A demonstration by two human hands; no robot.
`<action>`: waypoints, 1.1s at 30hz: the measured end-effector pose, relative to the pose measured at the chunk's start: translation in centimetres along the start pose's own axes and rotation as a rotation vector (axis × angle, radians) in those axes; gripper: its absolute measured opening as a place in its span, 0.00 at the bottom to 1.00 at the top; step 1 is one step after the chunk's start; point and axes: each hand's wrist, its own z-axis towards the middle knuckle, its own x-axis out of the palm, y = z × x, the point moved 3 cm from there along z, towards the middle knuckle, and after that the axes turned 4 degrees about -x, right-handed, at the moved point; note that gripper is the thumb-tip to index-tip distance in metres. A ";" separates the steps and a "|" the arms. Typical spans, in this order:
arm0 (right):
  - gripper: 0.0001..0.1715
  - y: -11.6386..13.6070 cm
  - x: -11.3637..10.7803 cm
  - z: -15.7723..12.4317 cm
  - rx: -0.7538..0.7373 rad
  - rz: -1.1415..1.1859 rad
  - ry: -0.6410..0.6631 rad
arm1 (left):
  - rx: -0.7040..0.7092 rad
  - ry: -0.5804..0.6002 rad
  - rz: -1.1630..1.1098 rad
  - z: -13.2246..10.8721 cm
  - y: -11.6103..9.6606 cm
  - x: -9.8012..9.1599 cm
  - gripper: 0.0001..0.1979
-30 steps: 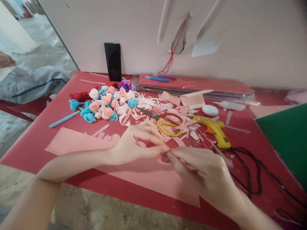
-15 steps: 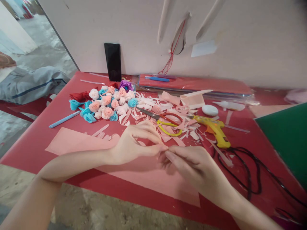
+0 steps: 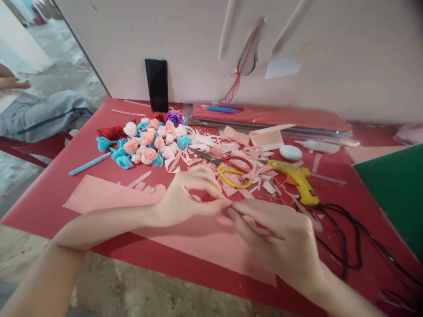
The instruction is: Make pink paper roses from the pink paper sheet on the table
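Observation:
My left hand (image 3: 185,196) and my right hand (image 3: 284,237) meet at the fingertips in the middle of the view. Thumb and forefinger of each are pinched together. A small pinkish bit seems to lie between them, but the fingers hide most of it. Below both hands a long sheet of pink paper (image 3: 99,193) is spread on the red table (image 3: 42,200). Just beyond my fingers lie scissors with red and yellow handles (image 3: 235,179), among pink and white paper scraps (image 3: 205,143).
Paper flowers (image 3: 148,155) in several colours are heaped at the left. A yellow glue gun (image 3: 299,178) with a black cord (image 3: 343,251) lies to the right. A phone (image 3: 157,86) leans on the back wall. A green board (image 3: 393,193) covers the right edge. Another person's leg (image 3: 46,116) shows far left.
My right hand has rotated, its knuckles now higher and its fingers more curled. My left hand stays nearly in place. The other person's hand at far left has shifted.

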 end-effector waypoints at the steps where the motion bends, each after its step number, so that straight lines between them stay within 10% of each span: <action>1: 0.16 0.0 0.0 -0.1 -0.003 -0.001 0.020 | -0.014 0.007 -0.003 0.0 0.0 0.0 0.06; 27: 0.11 -1.3 -0.5 0.4 0.140 0.159 0.010 | -0.249 0.077 -0.012 1.7 0.3 -1.4 0.04; 33: 0.10 -1.3 -0.1 0.4 0.137 0.157 0.027 | -0.407 0.344 0.379 2.3 0.8 -2.5 0.07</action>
